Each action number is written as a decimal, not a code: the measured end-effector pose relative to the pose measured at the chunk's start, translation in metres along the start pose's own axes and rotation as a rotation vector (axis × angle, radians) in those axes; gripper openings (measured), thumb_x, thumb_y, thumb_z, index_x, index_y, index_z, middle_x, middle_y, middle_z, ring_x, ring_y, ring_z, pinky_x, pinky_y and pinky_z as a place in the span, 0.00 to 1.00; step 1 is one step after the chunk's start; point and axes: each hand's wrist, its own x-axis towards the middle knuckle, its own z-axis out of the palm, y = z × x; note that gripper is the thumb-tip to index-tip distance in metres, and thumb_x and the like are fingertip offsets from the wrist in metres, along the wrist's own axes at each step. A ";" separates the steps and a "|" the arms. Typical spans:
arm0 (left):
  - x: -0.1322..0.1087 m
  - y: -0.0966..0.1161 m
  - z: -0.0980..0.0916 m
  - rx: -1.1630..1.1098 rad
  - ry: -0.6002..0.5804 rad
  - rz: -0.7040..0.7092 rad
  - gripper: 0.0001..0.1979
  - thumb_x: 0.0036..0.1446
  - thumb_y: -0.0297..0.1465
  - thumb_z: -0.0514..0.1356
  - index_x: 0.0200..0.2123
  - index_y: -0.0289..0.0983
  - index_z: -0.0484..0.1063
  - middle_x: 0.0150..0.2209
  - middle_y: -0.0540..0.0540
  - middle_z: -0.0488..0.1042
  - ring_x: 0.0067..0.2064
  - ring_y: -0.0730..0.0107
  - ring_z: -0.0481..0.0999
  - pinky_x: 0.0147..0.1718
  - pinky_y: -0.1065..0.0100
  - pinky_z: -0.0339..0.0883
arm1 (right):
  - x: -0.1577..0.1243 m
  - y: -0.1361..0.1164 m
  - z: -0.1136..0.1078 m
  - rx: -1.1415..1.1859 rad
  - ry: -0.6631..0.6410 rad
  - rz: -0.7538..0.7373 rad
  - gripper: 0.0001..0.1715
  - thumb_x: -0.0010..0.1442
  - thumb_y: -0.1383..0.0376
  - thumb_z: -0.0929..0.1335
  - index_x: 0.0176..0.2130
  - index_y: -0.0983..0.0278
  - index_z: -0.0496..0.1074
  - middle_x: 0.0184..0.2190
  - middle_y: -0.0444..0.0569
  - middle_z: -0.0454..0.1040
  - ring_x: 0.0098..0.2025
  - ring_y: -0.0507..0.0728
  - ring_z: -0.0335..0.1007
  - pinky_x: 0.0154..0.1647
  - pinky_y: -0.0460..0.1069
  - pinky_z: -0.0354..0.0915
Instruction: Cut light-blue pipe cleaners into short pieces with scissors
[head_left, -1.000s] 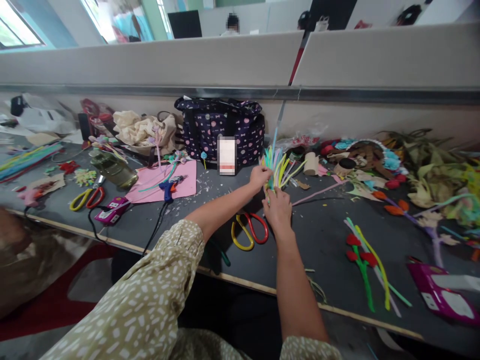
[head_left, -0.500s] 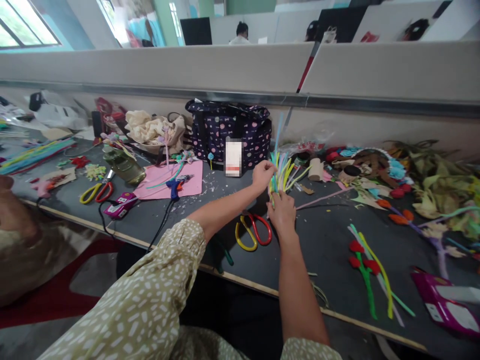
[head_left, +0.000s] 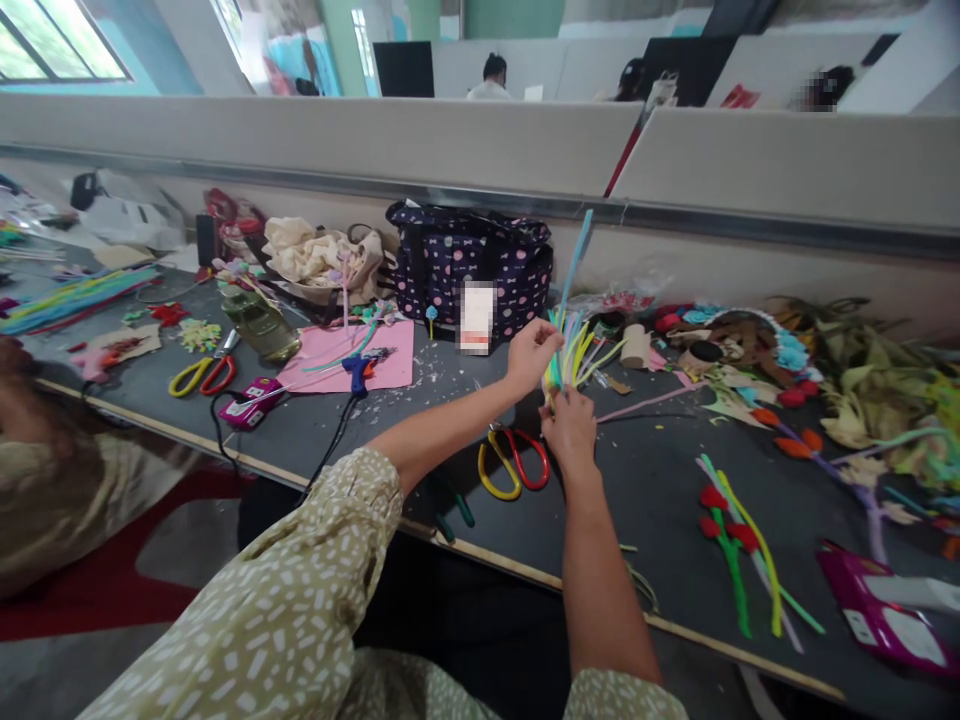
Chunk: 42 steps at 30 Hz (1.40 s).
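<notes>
A bunch of coloured pipe cleaners [head_left: 576,345], yellow, green, pink and blue, fans upward just above the dark table [head_left: 645,500]. My right hand [head_left: 570,432] is closed round the lower end of the bunch. My left hand [head_left: 531,352] pinches a stem at the bunch's left side. One blue stem [head_left: 576,258] sticks up well above the others. Red and yellow scissors [head_left: 512,466] lie on the table just left of my right wrist.
A dotted dark bag [head_left: 472,265] stands behind my hands. A pink sheet [head_left: 390,362] with a blue glue gun [head_left: 358,368] lies to the left, with a second pair of scissors [head_left: 199,374]. Pipe-cleaner flowers [head_left: 731,535] and craft scraps cover the right side. Another person's sleeve [head_left: 45,500] shows at far left.
Both hands have lifted the bunch slightly off the table, and the blue stem now stands higher above the rest. The camera has shifted a little to the left.
</notes>
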 end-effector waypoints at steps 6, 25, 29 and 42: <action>-0.027 0.029 -0.020 -0.268 -0.025 -0.031 0.07 0.54 0.30 0.64 0.30 0.36 0.68 0.27 0.50 0.74 0.28 0.76 0.70 0.33 0.71 0.64 | -0.001 0.001 0.001 -0.007 -0.012 -0.017 0.24 0.66 0.64 0.64 0.58 0.64 0.72 0.63 0.59 0.66 0.58 0.68 0.60 0.52 0.58 0.62; -0.197 0.058 -0.174 -0.421 0.161 -0.399 0.25 0.51 0.42 0.69 0.45 0.35 0.66 0.24 0.55 0.73 0.14 0.85 0.58 0.17 0.75 0.67 | 0.002 -0.002 -0.002 0.401 0.252 -0.079 0.25 0.65 0.54 0.63 0.51 0.67 0.76 0.52 0.62 0.75 0.50 0.65 0.70 0.53 0.60 0.64; -0.222 0.062 -0.195 -0.345 0.137 -0.418 0.25 0.52 0.45 0.68 0.43 0.34 0.67 0.25 0.53 0.74 0.14 0.84 0.59 0.16 0.76 0.64 | -0.016 -0.043 -0.029 0.949 -0.138 -0.104 0.28 0.62 0.48 0.67 0.49 0.66 0.76 0.38 0.55 0.80 0.31 0.56 0.71 0.37 0.52 0.68; -0.265 0.061 -0.219 -0.172 -0.267 -0.561 0.23 0.58 0.49 0.62 0.40 0.33 0.70 0.22 0.53 0.71 0.15 0.84 0.59 0.15 0.78 0.53 | -0.104 -0.123 -0.040 1.444 -0.557 0.108 0.26 0.51 0.47 0.76 0.32 0.67 0.77 0.19 0.44 0.71 0.19 0.47 0.61 0.20 0.43 0.55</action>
